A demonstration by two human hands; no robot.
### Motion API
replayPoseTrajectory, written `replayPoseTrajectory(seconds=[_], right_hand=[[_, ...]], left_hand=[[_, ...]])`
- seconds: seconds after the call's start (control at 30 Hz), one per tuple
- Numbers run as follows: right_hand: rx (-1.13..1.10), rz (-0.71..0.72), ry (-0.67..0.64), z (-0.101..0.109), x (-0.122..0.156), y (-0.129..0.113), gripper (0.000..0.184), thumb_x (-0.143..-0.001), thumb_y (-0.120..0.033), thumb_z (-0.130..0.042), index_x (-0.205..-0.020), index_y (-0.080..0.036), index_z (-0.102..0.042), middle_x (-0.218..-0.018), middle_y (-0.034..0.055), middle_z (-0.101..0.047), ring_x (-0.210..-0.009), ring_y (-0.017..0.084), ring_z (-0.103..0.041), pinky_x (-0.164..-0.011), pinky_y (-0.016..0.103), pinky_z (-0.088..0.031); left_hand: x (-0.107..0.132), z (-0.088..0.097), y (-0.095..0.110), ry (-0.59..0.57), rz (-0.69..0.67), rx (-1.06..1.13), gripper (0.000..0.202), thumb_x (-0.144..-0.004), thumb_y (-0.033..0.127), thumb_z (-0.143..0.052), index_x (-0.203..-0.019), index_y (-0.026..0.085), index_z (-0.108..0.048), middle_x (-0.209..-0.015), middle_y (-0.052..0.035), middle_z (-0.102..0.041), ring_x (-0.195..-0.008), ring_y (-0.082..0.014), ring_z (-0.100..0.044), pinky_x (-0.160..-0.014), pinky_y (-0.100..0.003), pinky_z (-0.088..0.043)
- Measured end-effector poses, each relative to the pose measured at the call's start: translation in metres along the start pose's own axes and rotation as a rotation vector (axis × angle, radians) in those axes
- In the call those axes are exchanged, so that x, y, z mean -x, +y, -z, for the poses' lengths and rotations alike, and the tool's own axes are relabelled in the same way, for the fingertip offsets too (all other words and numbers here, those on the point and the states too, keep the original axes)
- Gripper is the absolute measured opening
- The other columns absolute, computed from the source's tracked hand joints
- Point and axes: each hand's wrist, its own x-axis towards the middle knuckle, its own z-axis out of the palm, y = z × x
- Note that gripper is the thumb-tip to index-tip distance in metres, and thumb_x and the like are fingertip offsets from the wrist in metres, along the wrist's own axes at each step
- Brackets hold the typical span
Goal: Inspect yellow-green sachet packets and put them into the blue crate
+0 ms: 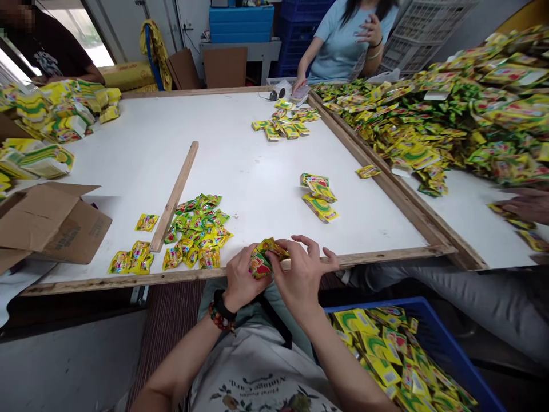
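Observation:
At the table's near edge my left hand (242,277) is closed around a few small candy packets (259,264), green and yellow with red print. My right hand (302,277) pinches the yellow packet at the top of this bunch between thumb and index finger, its other fingers stretched out. How many packets are held is hidden by the fingers. Left of my hands lies a loose pile of green and yellow candy packets (199,223) against a wooden strip (175,194). Several flat yellow boxes (319,207) lie beyond my right hand.
A blue crate (450,343) of yellow boxes stands by my right knee. An open carton (81,229) sits at left. A wooden rail (364,149) borders a large heap of boxes (429,131). A person in light blue (343,46) sits opposite; another's hand (527,205) works at right.

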Motion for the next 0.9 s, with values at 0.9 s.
replayPoseTrajectory(seconds=[0.9], right_hand=[[-0.654,-0.403,0.063,-0.012,-0.003,-0.002,0.010,-0.079,-0.030,-0.068,-0.073,-0.023,-0.071,-0.088,0.0061,-0.077,-0.093,0.029,-0.071,-0.101,0.053,-0.027]], left_hand=[[-0.001,0.003,-0.005,0.006,-0.014,-0.060,0.063,-0.067,0.024,-0.071,-0.124,0.022,-0.045,-0.112,-0.0067,-0.067,-0.098,-0.0225,-0.066,-0.085,-0.035,-0.055]])
